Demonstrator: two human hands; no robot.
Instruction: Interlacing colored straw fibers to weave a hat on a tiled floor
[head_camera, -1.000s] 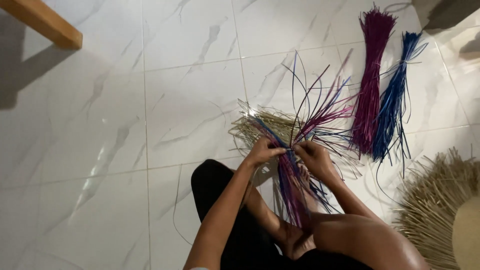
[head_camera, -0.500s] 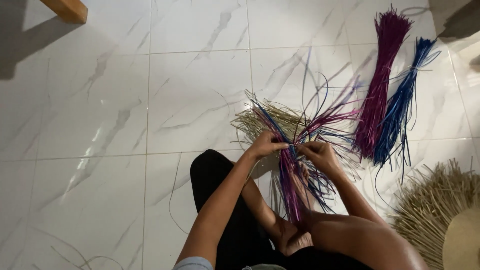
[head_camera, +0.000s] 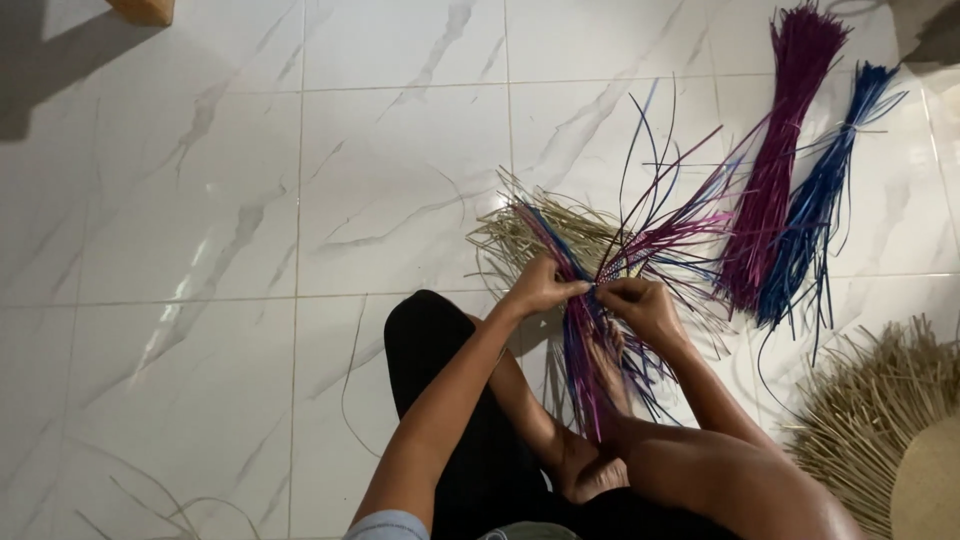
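Both hands meet over a woven piece of coloured strips (head_camera: 590, 340) that lies on the white marble-patterned tile floor (head_camera: 250, 200), roughly at the middle of the floor in view, just in front of the person's bent legs. The left hand (head_camera: 540, 287) has its grip closed, fingers pinched onto purple and blue strips at the centre of the weave. The right hand (head_camera: 645, 305) has its grip closed too, fingertips pinching the same cluster from the other side, so the two hands nearly touch.

From the pinched point, loose purple and blue strip ends (head_camera: 670, 200) fan up and outward, some arching high, while a tighter band of strips runs down toward the person's bare foot (head_camera: 590, 470), which rests on or against its lower end. Under the coloured strips, toward the far side, sits a fan of pale straw-coloured strips (head_camera: 540, 225) flat on the floor.

Toward the floor's far right corner lie two tied bundles side by side, touching: a magenta bundle (head_camera: 780, 150) and a blue bundle (head_camera: 830, 200), both slanting from upper right to lower left.

At the near right edge of the floor sits a round natural-fibre woven piece (head_camera: 880, 420) with unfinished ends sticking out around its rim; nothing can be seen lying in it. A wooden furniture piece (head_camera: 145, 10) shows at the far left edge. A few stray thin strands (head_camera: 150, 500) lie at the near left.
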